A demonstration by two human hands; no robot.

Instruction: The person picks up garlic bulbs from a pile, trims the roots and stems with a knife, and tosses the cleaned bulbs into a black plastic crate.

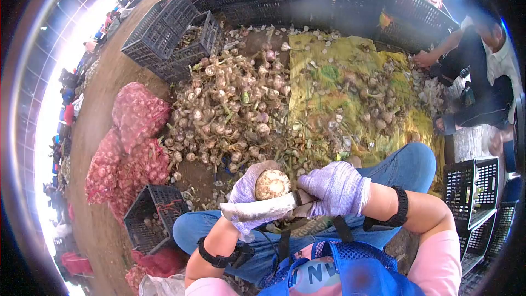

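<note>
Purple-gloved left hand (pixel 249 189), near centre: clenched around one garlic bulb (pixel 272 184), root end up. Right hand (pixel 337 186), gloved alike: grasping a knife (pixel 263 209), blade lying just below the bulb. Beyond: garlic heap (pixel 230 107) on the ground, yellow sheet (pixel 350 93) to its right, black crates (pixel 170 33) far left.

Partial letters "N" on blue vest (pixel 329 271)
</note>
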